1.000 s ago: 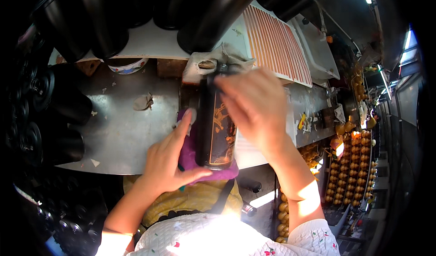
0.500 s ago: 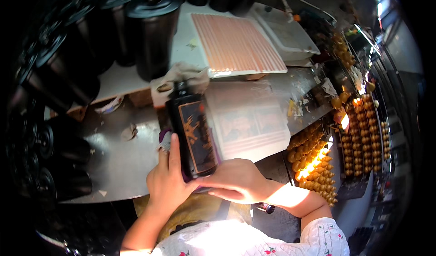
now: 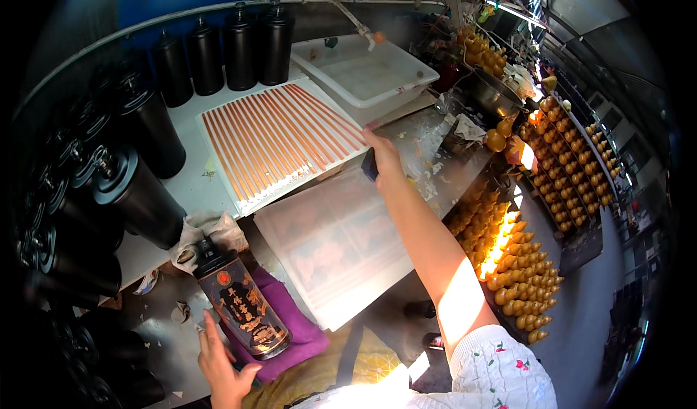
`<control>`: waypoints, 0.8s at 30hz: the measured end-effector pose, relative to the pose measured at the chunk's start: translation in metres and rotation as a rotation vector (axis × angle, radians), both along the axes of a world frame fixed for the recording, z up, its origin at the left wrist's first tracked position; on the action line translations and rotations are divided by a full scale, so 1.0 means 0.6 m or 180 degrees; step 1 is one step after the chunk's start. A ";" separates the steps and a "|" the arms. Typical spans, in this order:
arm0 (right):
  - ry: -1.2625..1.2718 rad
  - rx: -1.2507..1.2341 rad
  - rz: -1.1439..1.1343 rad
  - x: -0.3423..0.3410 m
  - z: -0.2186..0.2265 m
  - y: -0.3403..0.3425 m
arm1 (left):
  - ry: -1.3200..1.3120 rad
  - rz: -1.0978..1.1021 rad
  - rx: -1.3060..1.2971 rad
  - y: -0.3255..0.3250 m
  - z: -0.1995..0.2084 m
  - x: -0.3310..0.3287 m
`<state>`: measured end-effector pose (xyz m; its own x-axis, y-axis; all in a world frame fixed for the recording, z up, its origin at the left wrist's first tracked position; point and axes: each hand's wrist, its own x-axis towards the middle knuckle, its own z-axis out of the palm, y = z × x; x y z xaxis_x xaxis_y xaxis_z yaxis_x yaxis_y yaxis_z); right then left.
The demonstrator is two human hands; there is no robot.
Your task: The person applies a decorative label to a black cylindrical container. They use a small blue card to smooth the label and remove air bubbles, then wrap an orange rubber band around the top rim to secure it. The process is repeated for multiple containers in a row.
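Observation:
A black bottle [image 3: 239, 304] with a gold and red printed front lies tilted on a folded purple cloth [image 3: 308, 329]. Its neck rests by a crumpled pale cloth [image 3: 221, 227]. Close along the bottle's lower left side is my left hand [image 3: 225, 369], fingers and thumb apart, holding nothing. My right hand [image 3: 386, 158] reaches far out to the right corner of a white sheet [image 3: 254, 204] bearing rows of copper-coloured strips [image 3: 272, 137]. Its fingers are bent at the end of the outermost strip, with something dark by the thumb. What lies between the fingertips is hidden.
Black bottles [image 3: 141, 202] crowd the left and back. Translucent film sheets [image 3: 334, 242] lie mid-table. Beyond the strips sits a white plastic tub [image 3: 370, 93]. Racks of golden gourd-shaped pieces [image 3: 515, 275] stand at right, near a metal pot [image 3: 497, 93] and scraps.
My right hand has left the bottle and stretched forward to the strip sheet. The bottle shows a different printed face. My left hand has loosened beside it, and the view has shifted.

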<state>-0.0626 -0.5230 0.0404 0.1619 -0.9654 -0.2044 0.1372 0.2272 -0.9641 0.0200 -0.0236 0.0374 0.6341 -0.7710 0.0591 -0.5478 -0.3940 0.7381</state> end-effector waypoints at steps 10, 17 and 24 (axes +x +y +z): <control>0.0121 -0.1453 0.0202 0.014 -0.008 -0.093 | -0.1318 0.1031 0.0029 0.033 -0.063 0.073; -0.0293 -0.2005 0.1126 0.043 0.197 0.017 | -0.0828 0.0444 -0.0400 0.002 0.031 0.063; -0.0808 -0.1836 0.2170 0.075 0.301 0.174 | -0.0280 -0.0246 0.0204 -0.024 -0.002 -0.019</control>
<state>-0.0173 -0.4187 0.2209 0.7060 -0.5864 0.3971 0.3728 -0.1690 -0.9124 0.0089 -0.0381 0.0364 0.5673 -0.8213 0.0608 -0.6398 -0.3930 0.6605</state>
